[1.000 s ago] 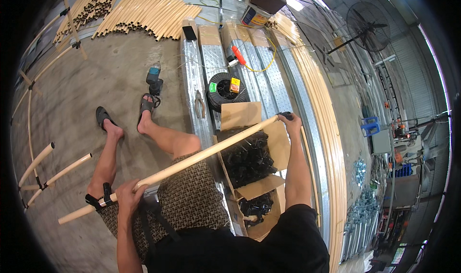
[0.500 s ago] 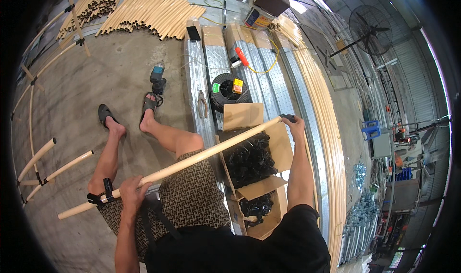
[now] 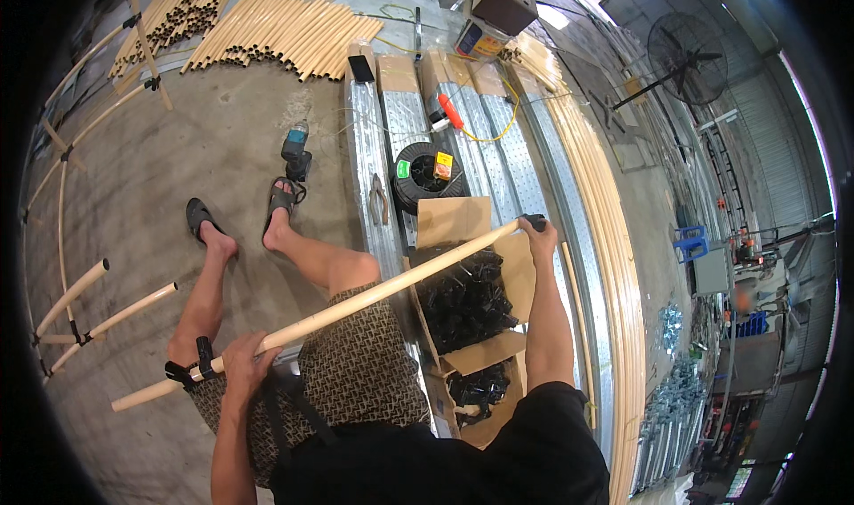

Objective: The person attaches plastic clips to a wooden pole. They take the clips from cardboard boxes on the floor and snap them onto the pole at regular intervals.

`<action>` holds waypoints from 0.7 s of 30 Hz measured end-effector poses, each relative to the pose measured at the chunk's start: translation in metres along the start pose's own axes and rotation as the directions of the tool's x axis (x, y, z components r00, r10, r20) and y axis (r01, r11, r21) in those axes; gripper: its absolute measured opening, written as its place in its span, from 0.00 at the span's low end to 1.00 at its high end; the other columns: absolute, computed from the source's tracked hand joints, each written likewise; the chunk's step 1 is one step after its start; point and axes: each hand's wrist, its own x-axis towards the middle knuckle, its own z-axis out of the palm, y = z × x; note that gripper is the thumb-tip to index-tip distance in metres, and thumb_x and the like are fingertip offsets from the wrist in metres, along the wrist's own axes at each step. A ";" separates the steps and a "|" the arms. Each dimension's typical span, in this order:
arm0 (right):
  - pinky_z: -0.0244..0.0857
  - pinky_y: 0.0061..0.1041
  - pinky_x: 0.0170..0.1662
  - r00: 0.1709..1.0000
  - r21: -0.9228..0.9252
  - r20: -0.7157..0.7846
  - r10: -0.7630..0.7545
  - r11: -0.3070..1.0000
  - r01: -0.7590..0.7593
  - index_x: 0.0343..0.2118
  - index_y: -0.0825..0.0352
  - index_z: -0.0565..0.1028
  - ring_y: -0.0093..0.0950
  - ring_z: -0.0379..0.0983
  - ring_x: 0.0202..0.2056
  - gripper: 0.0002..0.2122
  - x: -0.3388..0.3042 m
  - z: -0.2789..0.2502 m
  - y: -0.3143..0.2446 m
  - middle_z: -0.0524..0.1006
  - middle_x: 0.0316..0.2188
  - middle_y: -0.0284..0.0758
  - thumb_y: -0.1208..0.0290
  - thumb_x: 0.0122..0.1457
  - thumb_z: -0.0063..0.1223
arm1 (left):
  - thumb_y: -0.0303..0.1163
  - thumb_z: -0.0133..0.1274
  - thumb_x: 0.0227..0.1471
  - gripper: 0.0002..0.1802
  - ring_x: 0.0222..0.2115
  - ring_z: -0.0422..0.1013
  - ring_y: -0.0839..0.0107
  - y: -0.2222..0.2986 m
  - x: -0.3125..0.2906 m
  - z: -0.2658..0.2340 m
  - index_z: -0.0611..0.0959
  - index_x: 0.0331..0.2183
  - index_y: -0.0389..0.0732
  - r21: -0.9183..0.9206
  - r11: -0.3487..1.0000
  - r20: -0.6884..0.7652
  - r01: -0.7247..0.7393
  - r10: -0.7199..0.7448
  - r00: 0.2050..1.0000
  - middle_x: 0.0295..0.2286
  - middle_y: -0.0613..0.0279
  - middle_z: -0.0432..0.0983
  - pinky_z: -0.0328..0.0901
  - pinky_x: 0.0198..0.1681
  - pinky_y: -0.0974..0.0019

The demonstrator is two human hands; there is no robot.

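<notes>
A long cream-coloured pipe lies slantwise across my lap, its lower end sticking out past my left thigh. My left hand is closed around it, just beside a black pipe fitting. A second black piece sits next to that fitting. At the pipe's upper right end, my right hand is closed on a black fitting; its fingers partly hide how the fitting sits on the pipe. Under the pipe stands an open cardboard box full of black plastic fittings.
A smaller box holds more black fittings. Pliers, a black spool and a phone lie on wrapped metal profiles. A cordless drill stands by my foot. Assembled pipe frames rise at left; pipes are stacked beyond.
The view has shifted slightly, so the surroundings sit a little lower and further right. Both hands keep their grip, and the right hand has turned a little at the fitting.
</notes>
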 end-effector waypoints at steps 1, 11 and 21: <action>0.66 0.23 0.33 1.000 -0.006 0.015 0.007 1.000 -0.007 0.33 0.71 0.84 0.19 0.72 0.27 0.13 0.001 0.002 -0.002 0.82 0.25 0.30 0.68 0.50 0.75 | 0.38 0.70 0.45 0.22 0.31 0.76 0.46 0.000 -0.001 -0.001 0.85 0.39 0.36 -0.003 1.000 -0.012 0.001 -0.001 1.000 0.30 0.48 0.80 0.67 0.35 0.49; 0.68 0.22 0.32 0.951 0.147 0.290 0.105 0.977 -0.153 0.32 0.72 0.83 0.19 0.74 0.27 0.11 0.017 -0.013 0.001 0.81 0.25 0.32 0.71 0.51 0.73 | 0.36 0.70 0.45 0.21 0.31 0.76 0.45 -0.003 -0.001 -0.002 0.84 0.39 0.32 -0.047 0.999 0.001 0.025 -0.025 1.000 0.29 0.46 0.80 0.68 0.36 0.51; 0.71 0.23 0.36 0.974 0.044 0.222 0.035 0.998 -0.045 0.35 0.73 0.84 0.22 0.78 0.30 0.13 0.014 -0.023 0.009 0.84 0.29 0.35 0.68 0.53 0.71 | 0.32 0.71 0.42 0.22 0.32 0.74 0.49 -0.003 -0.006 0.013 0.83 0.40 0.36 0.137 0.985 -0.111 -0.101 0.117 0.987 0.30 0.51 0.79 0.65 0.35 0.51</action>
